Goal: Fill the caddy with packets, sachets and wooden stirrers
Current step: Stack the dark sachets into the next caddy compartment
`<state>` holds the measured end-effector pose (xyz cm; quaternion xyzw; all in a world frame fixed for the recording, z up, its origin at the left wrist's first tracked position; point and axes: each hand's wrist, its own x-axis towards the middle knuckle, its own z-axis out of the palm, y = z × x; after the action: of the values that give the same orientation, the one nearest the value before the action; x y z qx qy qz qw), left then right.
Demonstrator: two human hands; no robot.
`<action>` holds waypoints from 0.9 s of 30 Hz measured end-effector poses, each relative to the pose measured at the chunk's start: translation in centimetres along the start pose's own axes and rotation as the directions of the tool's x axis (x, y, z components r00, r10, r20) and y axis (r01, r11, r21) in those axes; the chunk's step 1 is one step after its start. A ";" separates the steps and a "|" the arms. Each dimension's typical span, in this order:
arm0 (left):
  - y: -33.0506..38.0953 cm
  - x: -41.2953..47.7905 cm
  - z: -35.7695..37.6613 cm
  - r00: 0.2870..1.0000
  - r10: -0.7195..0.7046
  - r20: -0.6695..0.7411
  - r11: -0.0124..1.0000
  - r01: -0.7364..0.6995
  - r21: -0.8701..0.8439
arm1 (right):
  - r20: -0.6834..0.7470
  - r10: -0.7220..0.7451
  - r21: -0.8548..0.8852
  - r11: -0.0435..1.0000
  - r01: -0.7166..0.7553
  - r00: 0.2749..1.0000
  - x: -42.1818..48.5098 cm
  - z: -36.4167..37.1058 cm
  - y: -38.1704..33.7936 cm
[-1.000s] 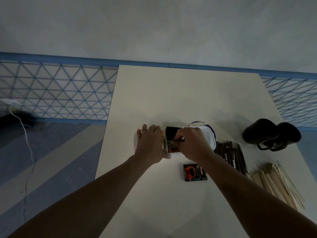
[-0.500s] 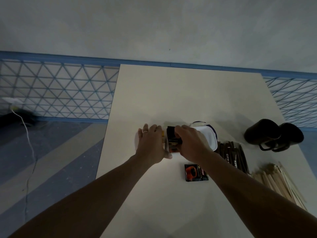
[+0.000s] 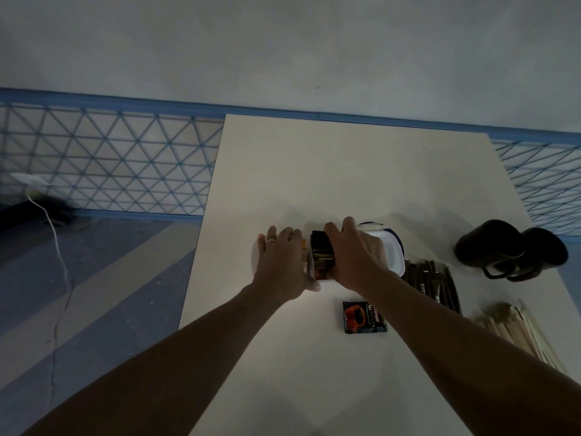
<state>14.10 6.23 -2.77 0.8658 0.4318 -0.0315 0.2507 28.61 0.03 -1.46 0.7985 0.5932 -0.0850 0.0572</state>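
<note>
Since a sec ago my R hand [image 3: 355, 259] has gone from pinching the top edge of one pkt to lying flatter across the bunch of dark glossy coffee packets [image 3: 322, 256] standing in the white plastic caddy w/ rounded corners [image 3: 393, 253]. Fingers now reach over the bunch's far edge, thumb on the near side. Can't tell if it's squeezing the bunch or just pressing it down. I take it that pkt is now seated, so the R hand should soon be free for the next pick.

L hand [image 3: 283, 262] hasn't shifted: fingers straight, lying on the caddy's left end, steadying it. The caddy sits mid-way across the cream rectangular tabletop [image 3: 314, 168], mostly hidden under both hands; only its right end shows.

Counts:
- 1 caddy; pkts inside are a bunch, no. unclear.
- 1 loose black square packet w/ orange cup print [image 3: 363, 316], flat on the table just near of the caddy.
- 1 fanned heap of brown stick sachets [image 3: 430, 284] just right of the caddy, overlapping & too dim to count.
- 1 heap of pale wooden stirrers [image 3: 515, 328], further right & nearer, blurred, many.
- 2 black mugs [image 3: 490, 247] side by side at far right.

My read: 1 pkt left to load, and both heaps are still on the table, so sachets & stirrers remain to do.
</note>
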 end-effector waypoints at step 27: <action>4.3 -3.0 -1.5 0.929 0.109 -0.354 0.939 -0.212 -0.270 | -0.333 0.294 0.468 0.877 -0.114 0.896 -7.5 0.2 4.9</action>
<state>15.28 2.61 1.10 0.8425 0.3945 0.2031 0.3056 31.15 -8.50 -0.20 0.8503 0.4687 -0.0468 -0.2347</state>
